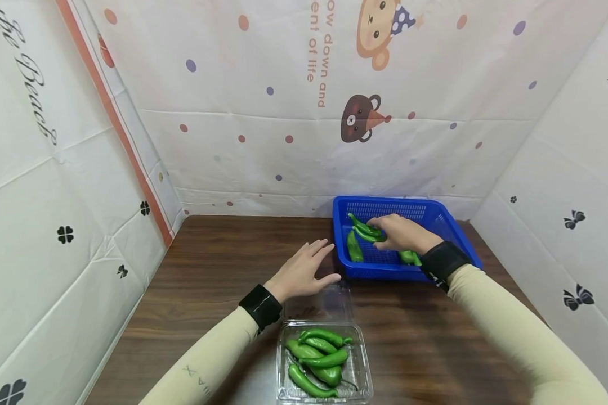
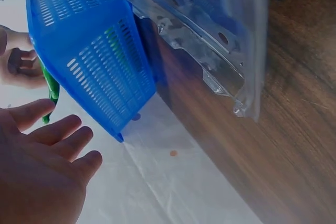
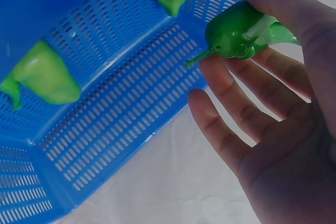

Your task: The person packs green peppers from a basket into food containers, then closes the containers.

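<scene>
My right hand (image 1: 402,232) is over the blue basket (image 1: 385,271), thumb and fingers pinching a green pepper (image 3: 236,32) whose thin stem points away from the palm. In the head view, two slim green peppers (image 1: 363,226) lie side by side at those fingertips. A broader green pepper (image 1: 354,247) rests at the basket's left side, and another green pepper (image 1: 409,257) shows partly below my right wrist. My left hand (image 1: 304,273), fingers spread and holding nothing, hovers left of the basket above the raised lid (image 1: 329,304) of a clear plastic box (image 1: 353,365).
Several green peppers (image 1: 319,360) lie in the clear box at the near edge of view. Both stand on a dark wooden table (image 1: 223,281). A printed white cloth (image 1: 263,157) hangs behind the table, with further cloth at both sides.
</scene>
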Motion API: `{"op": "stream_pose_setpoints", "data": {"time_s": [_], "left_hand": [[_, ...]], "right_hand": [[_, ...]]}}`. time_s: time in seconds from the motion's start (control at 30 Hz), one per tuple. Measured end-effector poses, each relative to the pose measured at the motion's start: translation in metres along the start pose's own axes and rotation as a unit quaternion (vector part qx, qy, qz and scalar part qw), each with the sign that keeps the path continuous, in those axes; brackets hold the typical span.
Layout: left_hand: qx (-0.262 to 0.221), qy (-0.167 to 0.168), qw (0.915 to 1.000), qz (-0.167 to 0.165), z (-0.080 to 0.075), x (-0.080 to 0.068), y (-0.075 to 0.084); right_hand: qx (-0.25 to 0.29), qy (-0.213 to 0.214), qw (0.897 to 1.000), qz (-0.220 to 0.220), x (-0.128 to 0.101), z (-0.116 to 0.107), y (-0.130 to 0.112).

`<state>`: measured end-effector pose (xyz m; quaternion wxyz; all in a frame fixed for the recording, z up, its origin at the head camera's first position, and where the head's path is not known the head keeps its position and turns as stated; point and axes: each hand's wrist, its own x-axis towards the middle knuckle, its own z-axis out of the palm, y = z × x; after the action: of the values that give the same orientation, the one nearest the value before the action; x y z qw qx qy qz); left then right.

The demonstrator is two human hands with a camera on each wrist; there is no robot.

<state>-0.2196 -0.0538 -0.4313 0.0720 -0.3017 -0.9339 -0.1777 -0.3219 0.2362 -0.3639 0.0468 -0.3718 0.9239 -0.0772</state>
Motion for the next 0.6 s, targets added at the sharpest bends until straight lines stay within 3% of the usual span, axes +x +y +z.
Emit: {"op": "stream_pose_setpoints", "data": {"time_s": [0.6], "left_hand": [[-0.006, 0.006, 0.9990, 0.043, -0.014, -0.037, 0.004]], "right_hand": [[-0.004, 0.000, 1.000, 0.004, -0.016, -0.002, -0.011]]}}
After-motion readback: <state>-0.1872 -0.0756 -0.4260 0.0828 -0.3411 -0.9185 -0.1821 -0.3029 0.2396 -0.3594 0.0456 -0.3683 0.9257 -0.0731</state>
